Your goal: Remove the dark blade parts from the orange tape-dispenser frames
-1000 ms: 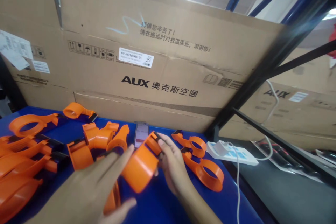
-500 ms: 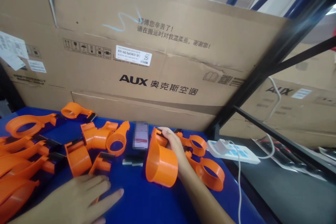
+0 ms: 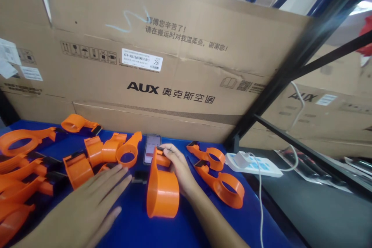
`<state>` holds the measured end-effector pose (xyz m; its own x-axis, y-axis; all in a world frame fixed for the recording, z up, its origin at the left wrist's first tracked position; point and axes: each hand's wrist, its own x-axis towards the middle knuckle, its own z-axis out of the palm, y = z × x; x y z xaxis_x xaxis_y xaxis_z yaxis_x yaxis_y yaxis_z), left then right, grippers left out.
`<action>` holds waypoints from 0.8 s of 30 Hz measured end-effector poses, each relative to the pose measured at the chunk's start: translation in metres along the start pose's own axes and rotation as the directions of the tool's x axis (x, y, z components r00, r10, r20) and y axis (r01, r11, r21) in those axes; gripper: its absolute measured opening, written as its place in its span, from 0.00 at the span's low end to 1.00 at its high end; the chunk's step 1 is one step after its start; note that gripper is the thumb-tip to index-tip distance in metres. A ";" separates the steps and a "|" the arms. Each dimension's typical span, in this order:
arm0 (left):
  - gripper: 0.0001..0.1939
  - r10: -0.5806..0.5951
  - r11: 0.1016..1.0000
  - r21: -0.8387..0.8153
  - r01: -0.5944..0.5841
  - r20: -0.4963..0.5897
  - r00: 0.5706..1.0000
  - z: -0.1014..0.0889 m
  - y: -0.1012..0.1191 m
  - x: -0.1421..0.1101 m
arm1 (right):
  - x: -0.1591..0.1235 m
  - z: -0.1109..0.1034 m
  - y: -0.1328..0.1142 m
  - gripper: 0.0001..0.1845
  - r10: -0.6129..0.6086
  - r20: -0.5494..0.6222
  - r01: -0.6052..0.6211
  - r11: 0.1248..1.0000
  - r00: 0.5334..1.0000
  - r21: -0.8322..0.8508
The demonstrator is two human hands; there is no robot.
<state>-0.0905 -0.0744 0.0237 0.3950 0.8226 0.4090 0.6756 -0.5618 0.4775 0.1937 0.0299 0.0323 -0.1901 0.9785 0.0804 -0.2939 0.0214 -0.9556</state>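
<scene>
My right hand (image 3: 180, 170) grips the narrow black-tipped end of an orange plastic ring-shaped part (image 3: 162, 192), which stands on its edge on the blue table (image 3: 136, 228). My left hand (image 3: 87, 205) hovers flat with fingers spread over the table, its fingertips close to a small black piece (image 3: 140, 177) and an orange part (image 3: 102, 168) half hidden beneath it. A phone (image 3: 151, 148) with a lit screen lies just behind the held part.
Several orange parts (image 3: 26, 170) crowd the table's left side; two more (image 3: 221, 178) lie at the right. A white power strip (image 3: 254, 164) with a plug and cable sits beyond the table's right edge. A large AUX cardboard box (image 3: 162, 66) walls the back, a dark shelf frame (image 3: 290, 73) at right.
My right hand has turned the orange part from tilted in the air to standing on the table, slightly left. My left hand let go of it, dropped back, then reached forward again.
</scene>
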 end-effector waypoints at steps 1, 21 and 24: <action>0.34 -0.056 0.992 -0.115 0.051 -0.044 0.997 0.006 0.008 0.004 | -0.003 0.001 -0.001 0.15 -0.015 -0.006 0.015 1.000 1.000 -0.012; 0.15 -0.640 0.102 -0.979 0.175 0.070 0.766 0.090 0.030 0.094 | -0.031 0.006 0.016 0.19 0.048 0.070 -0.027 0.961 0.996 -0.275; 0.15 -0.589 0.150 -0.973 0.175 0.054 0.806 0.090 0.022 0.091 | -0.036 0.011 0.019 0.21 0.055 0.051 -0.033 0.935 0.997 -0.353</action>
<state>0.0165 -0.0038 0.0016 -0.0459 0.9989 0.0059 -0.4356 -0.0254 0.8998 0.1850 -0.0075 0.0138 -0.2539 0.9663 0.0422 0.0622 0.0599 -0.9963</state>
